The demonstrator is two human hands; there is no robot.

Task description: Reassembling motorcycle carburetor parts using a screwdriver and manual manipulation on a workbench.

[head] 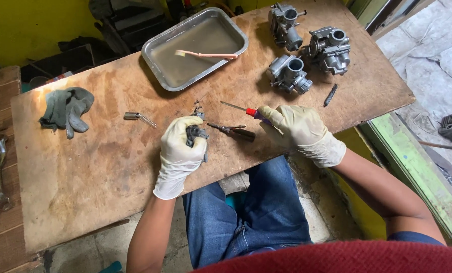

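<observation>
- Gripping a small dark metal part (196, 134), the left hand (180, 151), in a pale glove, is clenching around it just above the near edge of the bench (84, 177).
- Closing on the red-handled screwdriver (246, 111), the right hand (299, 129), also gloved, is grasping its handle; the thin shaft is pointing up and to the left, low over the bench.
- Lying between the two hands, a brown-handled tool (233, 131) is resting flat on the bench, just beside the small dark metal part.
- Sitting near the left hand, several tiny loose pieces (199, 108) are scattered on the wood, and a short cylinder with a spring (140, 118) is lying further left.
- Resting well apart at the left end, a crumpled grey rag (66, 111) is lying on the bench.
- Standing at the far side, a metal tray (157, 50) is holding cloudy liquid and a pink toothbrush (205, 54).
- Sitting to the right of the tray, three grey carburettors (307, 48) are grouped close together, with a slim dark rod (330, 95) lying near them.
</observation>
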